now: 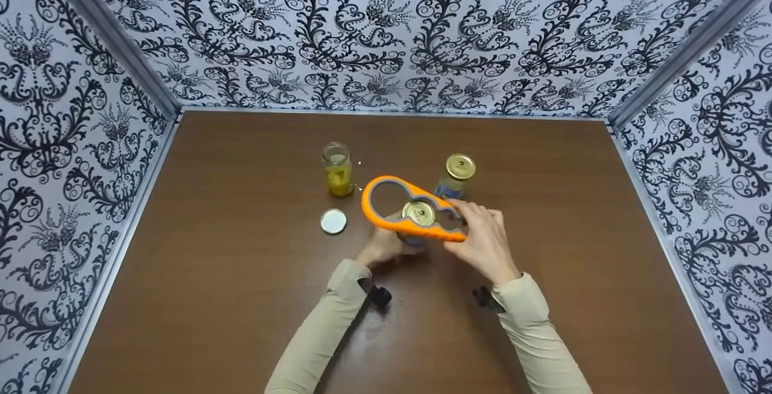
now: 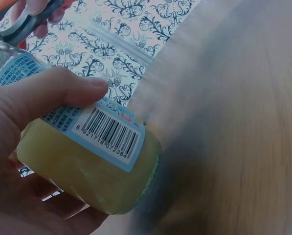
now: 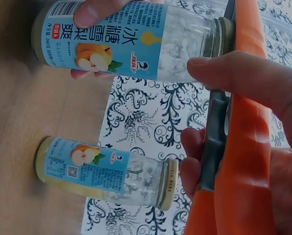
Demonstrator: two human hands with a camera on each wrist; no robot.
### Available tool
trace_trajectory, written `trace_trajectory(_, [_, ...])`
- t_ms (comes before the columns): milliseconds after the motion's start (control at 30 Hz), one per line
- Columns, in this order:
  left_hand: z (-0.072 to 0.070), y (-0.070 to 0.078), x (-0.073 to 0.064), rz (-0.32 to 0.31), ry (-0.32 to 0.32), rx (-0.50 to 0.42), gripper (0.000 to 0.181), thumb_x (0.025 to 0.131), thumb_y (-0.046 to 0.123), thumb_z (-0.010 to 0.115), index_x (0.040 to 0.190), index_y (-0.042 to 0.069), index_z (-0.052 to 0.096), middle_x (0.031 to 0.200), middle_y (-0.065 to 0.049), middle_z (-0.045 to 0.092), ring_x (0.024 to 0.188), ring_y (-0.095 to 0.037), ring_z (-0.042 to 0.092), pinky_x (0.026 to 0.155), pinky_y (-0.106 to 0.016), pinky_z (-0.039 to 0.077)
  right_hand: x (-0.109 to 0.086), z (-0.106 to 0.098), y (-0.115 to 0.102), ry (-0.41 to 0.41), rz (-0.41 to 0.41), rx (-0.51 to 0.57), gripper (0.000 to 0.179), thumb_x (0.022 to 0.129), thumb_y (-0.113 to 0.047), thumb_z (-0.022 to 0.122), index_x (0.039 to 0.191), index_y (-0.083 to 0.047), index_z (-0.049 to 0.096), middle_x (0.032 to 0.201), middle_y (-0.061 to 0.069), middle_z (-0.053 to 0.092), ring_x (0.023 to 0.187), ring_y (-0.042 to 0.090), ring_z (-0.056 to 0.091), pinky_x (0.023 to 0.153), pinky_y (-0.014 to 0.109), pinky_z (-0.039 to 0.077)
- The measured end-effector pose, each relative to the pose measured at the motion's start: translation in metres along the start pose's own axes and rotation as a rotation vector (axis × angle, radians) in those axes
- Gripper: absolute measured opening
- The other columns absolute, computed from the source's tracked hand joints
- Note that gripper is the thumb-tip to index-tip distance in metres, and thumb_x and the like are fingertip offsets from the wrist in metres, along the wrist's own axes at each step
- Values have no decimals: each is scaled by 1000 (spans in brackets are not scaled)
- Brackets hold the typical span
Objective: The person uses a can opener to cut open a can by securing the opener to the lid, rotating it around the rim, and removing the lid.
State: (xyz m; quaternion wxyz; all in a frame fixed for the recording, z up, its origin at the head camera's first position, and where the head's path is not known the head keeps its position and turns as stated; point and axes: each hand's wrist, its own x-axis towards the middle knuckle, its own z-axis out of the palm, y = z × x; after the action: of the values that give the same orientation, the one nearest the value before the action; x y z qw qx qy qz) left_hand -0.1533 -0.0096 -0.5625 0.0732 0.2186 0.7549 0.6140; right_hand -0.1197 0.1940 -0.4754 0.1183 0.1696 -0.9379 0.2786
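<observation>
My left hand [image 1: 383, 246] grips a glass jar with a blue pear label [image 2: 111, 132] round its body, thumb across the label. Its gold lid [image 1: 418, 213] shows through the middle opening of an orange and grey jar opener [image 1: 377, 220]. Whether the grey inner edge touches the lid, I cannot tell. The opener's right end is held by my right hand [image 1: 485, 240], fingers and thumb round its orange arms [image 3: 246, 161]. In the right wrist view, the thumb lies by the jar's neck.
A second blue-labelled jar with a gold lid [image 1: 460, 166] stands behind my right hand. To the left are a lidless jar with yellow pieces [image 1: 339, 180] and a loose lid, white side up [image 1: 333, 221]. Patterned walls [image 1: 386, 32] border the brown table [image 1: 241, 171].
</observation>
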Motion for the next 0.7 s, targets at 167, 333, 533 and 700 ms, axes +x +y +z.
trace_trajectory(167, [0,6,-2,-35,-9,68,56,69,3,84,118,-8,59,110,-15,64,97,-26,57,90,-35,46,3,-3,-3,-10,-16,-48,70,58,-11,88,123,-4,62,95,8,65,85,29,58,86,46,33])
trace_trajectory(333, [-1,9,-2,-21,-2,62,64,68,3,85,124,-7,56,118,-16,62,106,-28,57,96,-38,43,2,-4,-2,-26,-20,-76,70,60,-13,87,124,-6,62,95,7,65,83,28,56,87,47,32])
trace_trajectory(533, [-2,6,-5,-10,-10,86,63,66,-1,84,123,-9,56,118,-19,62,102,-31,60,87,-32,49,-2,0,2,-15,-67,-103,64,59,-16,86,117,-3,64,91,6,64,80,27,57,86,47,34])
trace_trajectory(700, [-4,4,-8,-35,-47,153,67,66,2,85,124,-11,54,118,-21,62,102,-34,61,89,-34,49,-1,0,6,1,-140,-126,60,56,-19,87,109,-1,65,90,7,67,78,25,61,81,42,40])
